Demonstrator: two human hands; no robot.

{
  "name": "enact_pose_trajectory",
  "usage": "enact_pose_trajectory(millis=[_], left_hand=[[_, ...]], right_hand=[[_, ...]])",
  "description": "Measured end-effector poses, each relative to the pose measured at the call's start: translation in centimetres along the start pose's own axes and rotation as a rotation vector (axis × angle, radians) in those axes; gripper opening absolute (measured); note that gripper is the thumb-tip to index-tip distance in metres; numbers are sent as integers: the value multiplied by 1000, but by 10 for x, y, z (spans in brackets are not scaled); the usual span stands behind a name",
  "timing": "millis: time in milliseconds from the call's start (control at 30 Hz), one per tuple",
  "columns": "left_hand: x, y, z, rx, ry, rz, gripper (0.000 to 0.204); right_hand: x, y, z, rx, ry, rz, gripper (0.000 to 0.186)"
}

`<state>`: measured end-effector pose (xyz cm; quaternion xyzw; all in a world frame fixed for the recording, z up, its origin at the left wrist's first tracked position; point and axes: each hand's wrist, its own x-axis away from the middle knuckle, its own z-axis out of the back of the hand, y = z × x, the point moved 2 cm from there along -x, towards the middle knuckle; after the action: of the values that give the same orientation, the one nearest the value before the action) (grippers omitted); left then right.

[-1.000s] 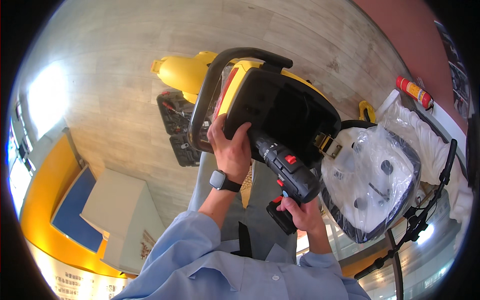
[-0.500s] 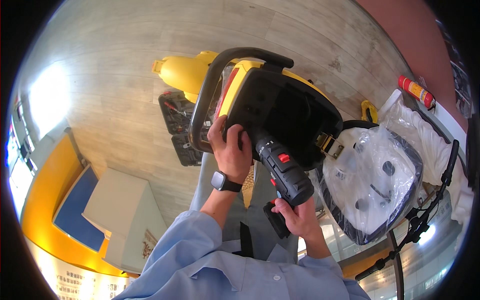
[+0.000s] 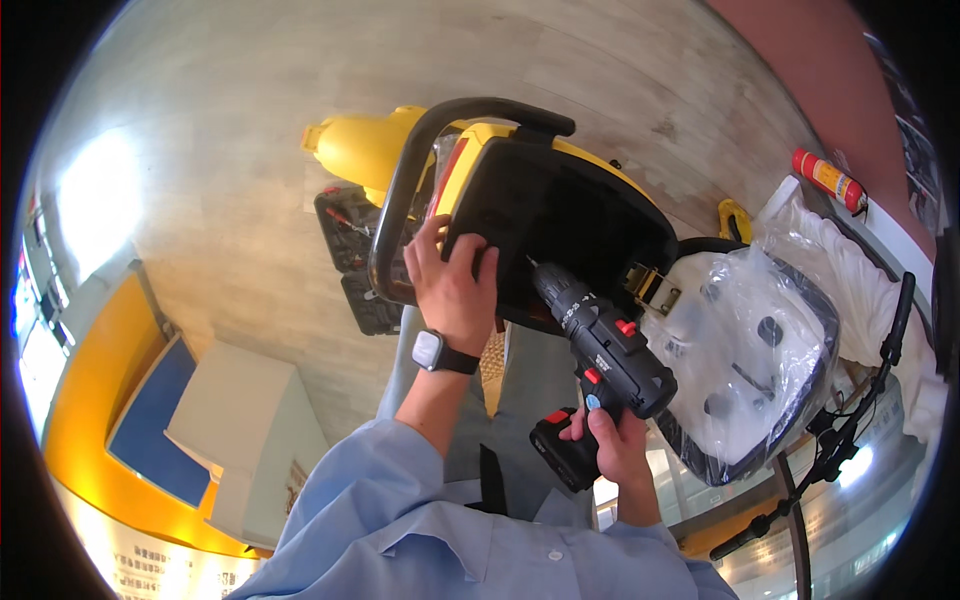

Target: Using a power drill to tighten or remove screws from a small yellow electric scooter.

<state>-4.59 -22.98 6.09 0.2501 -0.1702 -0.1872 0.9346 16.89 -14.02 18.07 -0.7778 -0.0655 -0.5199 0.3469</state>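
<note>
A: What does the right hand (image 3: 618, 440) have?
B: A black cordless drill (image 3: 605, 340). The fingers wrap around its handle, with the thumb on the side toward the wearer. The drill slants up and to the left, and its thin bit points into the dark box (image 3: 600, 215).
A: Does the bit touch anything?
B: I cannot tell; the inside is too dark there.
A: And the left hand (image 3: 457, 295)?
B: It lies on the near left corner of the box, with the fingers bent and spread a little apart. Whether they pinch something I cannot tell, since their tips are partly hidden. A watch (image 3: 428, 350) sits on that wrist.
A: What is around the box?
B: It has yellow edging, and a thick black rail (image 3: 402, 190) curves past its left side. At its right end is a metal hinge (image 3: 652, 288), just beside a seat (image 3: 745, 365) in clear plastic.
A: Anything farther off?
B: An open tool case (image 3: 372, 300) lies on the floor to the left, near a yellow rounded object (image 3: 365, 148). A red fire extinguisher (image 3: 830, 180) is at the upper right.
</note>
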Motion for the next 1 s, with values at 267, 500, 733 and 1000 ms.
enact_pose_trajectory(millis=[267, 500, 733, 1000], left_hand=[[-15, -2, 1, -21, -59, 32, 19], [-21, 17, 4, -222, -164, 55, 12], [-15, 18, 2, -295, -143, 72, 15], [-19, -2, -7, -174, -153, -49, 12]], right_hand=[[25, 13, 19, -15, 32, 27, 46], [52, 23, 42, 134, -31, 88, 48], [60, 44, 65, 363, -17, 117, 43], [58, 54, 66, 353, -15, 89, 45]])
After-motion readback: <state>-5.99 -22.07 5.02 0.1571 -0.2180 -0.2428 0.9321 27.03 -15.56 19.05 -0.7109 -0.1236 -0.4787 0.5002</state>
